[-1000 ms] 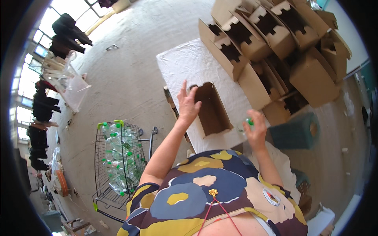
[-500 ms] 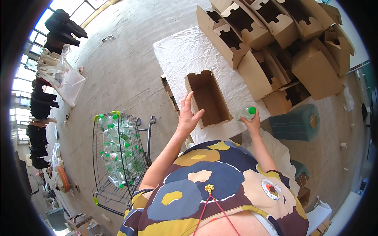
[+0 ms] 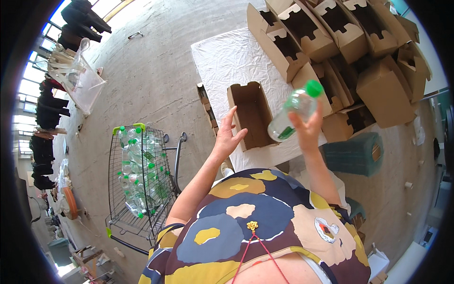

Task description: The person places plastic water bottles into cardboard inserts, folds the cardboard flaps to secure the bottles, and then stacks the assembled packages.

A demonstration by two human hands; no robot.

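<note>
My right hand (image 3: pixel 308 128) is wrapped round a clear plastic bottle (image 3: pixel 292 113) with a green cap and a green label. The bottle is tilted, its cap toward the far right, raised near the right side of an open cardboard box (image 3: pixel 255 113). That box looks empty and sits on a table with a wrinkled white cover (image 3: pixel 222 57). At the box's left wall is my left hand (image 3: pixel 230 137), fingers spread and holding nothing; whether the fingertips touch the cardboard, I cannot tell.
Left of me stands a wire shopping cart (image 3: pixel 111 189) filled with green-capped bottles (image 3: pixel 142 173). Several open cardboard boxes (image 3: pixel 326 38) are piled at the table's far right. A teal wrapped bundle (image 3: pixel 352 154) lies on the floor at right. Another box (image 3: pixel 206 106) shows beside the table's left edge.
My right hand has lifted the bottle up from beside the box's near right corner, and it now tilts with its whole side in view. My left hand has hardly moved.
</note>
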